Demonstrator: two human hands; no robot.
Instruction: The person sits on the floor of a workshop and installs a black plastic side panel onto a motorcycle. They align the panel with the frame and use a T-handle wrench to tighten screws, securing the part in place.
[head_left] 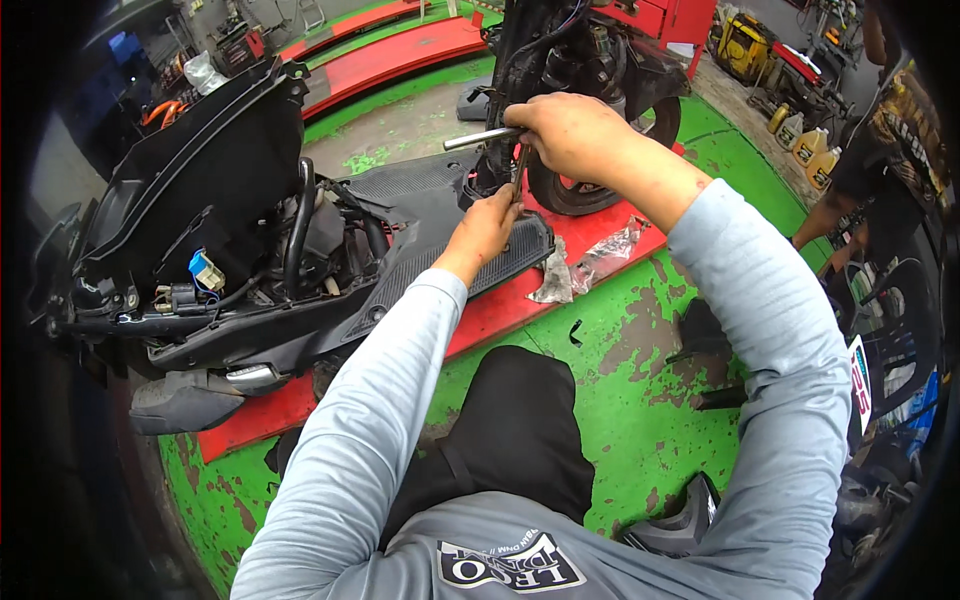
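My right hand is closed around the crossbar of a metal T-handle wrench, whose bare end sticks out to the left. Below it, my left hand pinches the shaft, lower down by the front column of a partly stripped scooter. Where the tool's tip meets the scooter is hidden behind my fingers. The scooter's black floorboard lies beneath my left wrist. Its front wheel stands just past my hands.
A red lift platform carries the scooter, with crumpled clear plastic bags on it. A small black part lies on the green floor. Fluid jugs stand far right, near another person's arm. Loose black panels lie near right.
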